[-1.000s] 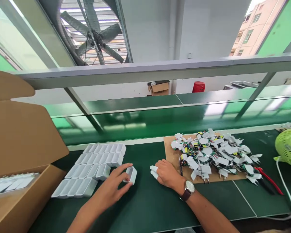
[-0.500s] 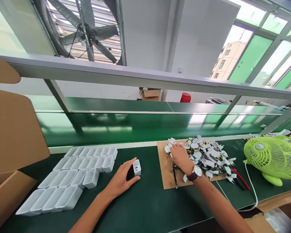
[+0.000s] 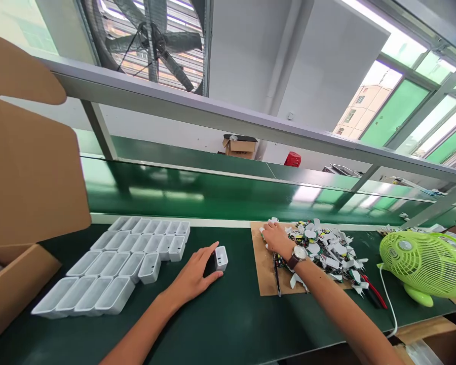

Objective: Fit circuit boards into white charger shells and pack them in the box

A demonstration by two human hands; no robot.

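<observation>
My left hand (image 3: 197, 271) rests on the green bench, thumb and forefinger closed round a small white charger housing (image 3: 221, 257) with port holes in its end face. A dark patch shows between palm and housing; I cannot tell if it is shadow or a thing. My right hand (image 3: 276, 239), with a watch on its wrist, reaches to the left edge of a heap of small circuit boards with white plastic pieces (image 3: 327, 248). Its fingers curl down among the white pieces, and what they grip is hidden. The heap lies on a brown cardboard sheet (image 3: 265, 286).
Rows of white open housings (image 3: 114, 294) stand at left beside a cardboard box (image 3: 19, 284). A black pen-like tool (image 3: 277, 276) lies near my right wrist. Red-handled pliers (image 3: 376, 293) and a lime-green fan (image 3: 421, 261) are at right.
The view has tilted and shifted slightly. My left hand still holds the housing in the same spot on the bench. My right hand stays at the heap's left edge, its fingers a little lower.
</observation>
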